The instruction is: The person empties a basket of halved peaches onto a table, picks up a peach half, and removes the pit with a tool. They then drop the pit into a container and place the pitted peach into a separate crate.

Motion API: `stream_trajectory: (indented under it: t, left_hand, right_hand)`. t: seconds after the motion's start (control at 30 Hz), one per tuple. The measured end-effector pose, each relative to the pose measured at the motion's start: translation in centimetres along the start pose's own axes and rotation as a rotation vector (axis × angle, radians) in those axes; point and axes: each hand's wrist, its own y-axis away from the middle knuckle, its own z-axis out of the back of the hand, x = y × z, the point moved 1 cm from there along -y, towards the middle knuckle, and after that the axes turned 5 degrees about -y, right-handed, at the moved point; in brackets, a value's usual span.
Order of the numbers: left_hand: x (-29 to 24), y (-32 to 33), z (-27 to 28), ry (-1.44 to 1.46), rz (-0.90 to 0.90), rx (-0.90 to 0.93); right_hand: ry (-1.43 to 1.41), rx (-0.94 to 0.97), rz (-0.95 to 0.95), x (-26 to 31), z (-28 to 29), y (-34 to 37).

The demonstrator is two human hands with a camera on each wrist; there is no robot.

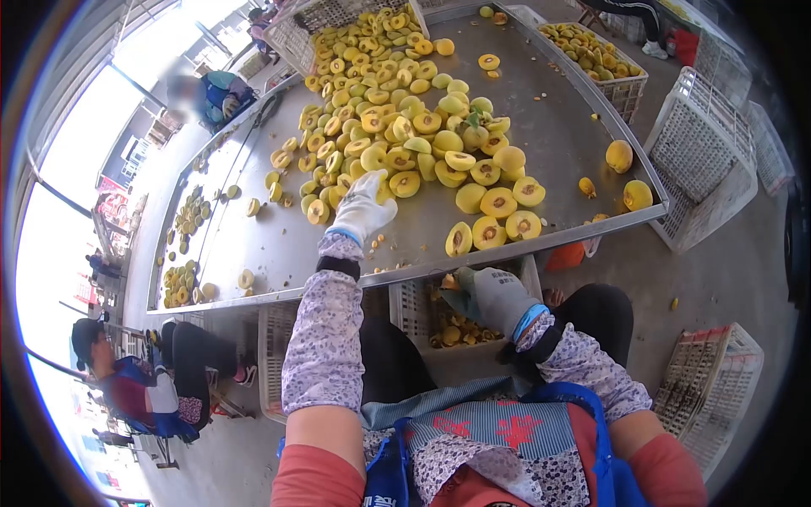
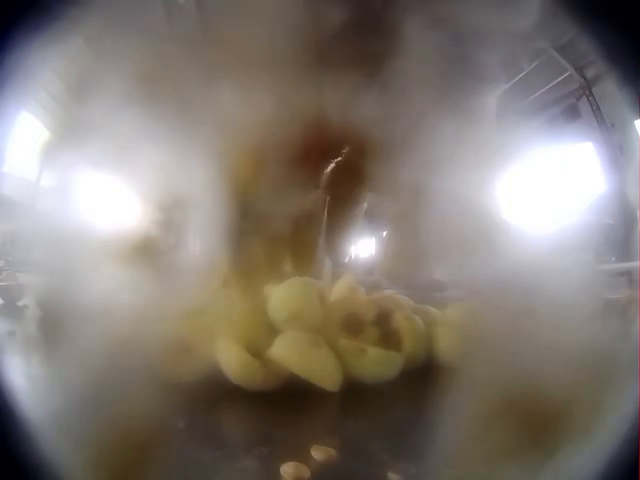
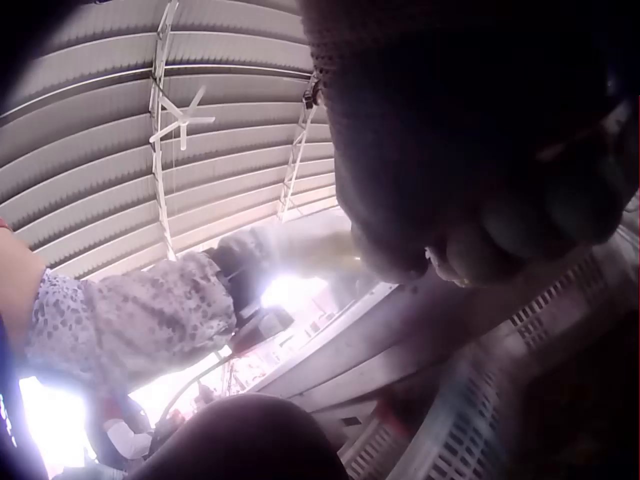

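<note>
My left hand (image 1: 365,209), in a white glove, reaches over the near edge of a heap of yellow-green peach halves (image 1: 397,127). Its fingers point forward over the fruit, the thumb out to the right. In the left wrist view the glove is a pale blur in front of the peach halves (image 2: 305,355). My right hand (image 1: 500,300), in a grey glove, is below the table's front edge, over a crate of brownish-yellow scraps (image 1: 460,329). The right wrist view shows its fingers (image 3: 500,235) curled and dark; I cannot tell whether they hold anything.
A metal table (image 1: 583,160) with a raised rim bears the heap, with loose pits and more halves at its left. A full fruit crate (image 1: 621,93) stands beyond its right side; other plastic crates (image 1: 705,152) are on the floor. A seated person (image 1: 135,380) is at left.
</note>
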Motion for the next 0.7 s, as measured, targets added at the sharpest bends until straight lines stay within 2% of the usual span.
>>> stream_trajectory:
  t: [0.03, 0.07, 0.13, 0.17, 0.23, 0.43, 0.47, 0.5, 0.53, 0.57, 0.63, 0.67, 0.7]
  left_hand:
    - [0.0, -1.0, -1.3, -0.097, -0.013, 0.069]
    - [-0.8, -1.3, -1.5, -0.096, -0.019, 0.063]
    - [-2.6, -1.1, -1.4, -0.318, 0.113, 0.202]
    - [-3.7, -1.0, -0.9, -0.320, 0.111, 0.195]
    - [-5.2, -0.4, 0.1, -0.265, 0.165, 0.351]
    - [-4.1, 2.3, 0.0, -0.088, 0.164, 0.346]
    - [-3.6, 2.9, 0.2, 0.242, 0.227, 0.361]
    - [-3.1, 3.6, 0.2, 0.572, 0.292, 0.372]
    - [-2.2, 3.7, -0.7, 0.841, 0.243, 0.299]
    - [-3.3, 4.9, 0.2, 0.843, 0.250, 0.308]
    - [-7.0, 7.9, 3.2, 1.329, 0.292, 0.315]
    - [-7.5, 8.6, 2.3, 1.399, 0.213, 0.245]
    - [-8.4, 9.2, 2.0, 1.400, 0.215, 0.246]
  right_hand:
    - [0.003, -0.008, -0.001, -0.1, 0.1, -0.2]
    - [0.003, -0.010, 0.027, -0.3, -0.1, -0.2]
    - [0.009, -0.004, 0.056, -0.1, 0.0, -0.2]
    - [0.011, -0.010, 0.060, -0.2, 0.0, -0.2]
    - [-0.060, -0.096, 0.158, -0.1, -0.3, 0.0]
    - [-0.063, -0.135, 0.134, -0.8, -0.6, -0.5]
    - [-0.065, -0.127, 0.125, -0.6, -0.3, -0.2]
    - [-0.087, -0.238, 0.120, -0.1, 0.3, 0.2]
    - [-0.109, -0.349, 0.115, 0.2, 0.6, 0.4]
    - [-0.112, -0.342, 0.106, 0.2, 0.4, 0.2]
    - [-0.369, -0.450, 0.179, -0.3, -0.2, -0.5]
    - [-0.277, -0.540, 0.414, -0.6, -0.6, -0.7]
    - [-0.276, -0.538, 0.411, -0.6, -0.7, -0.8]
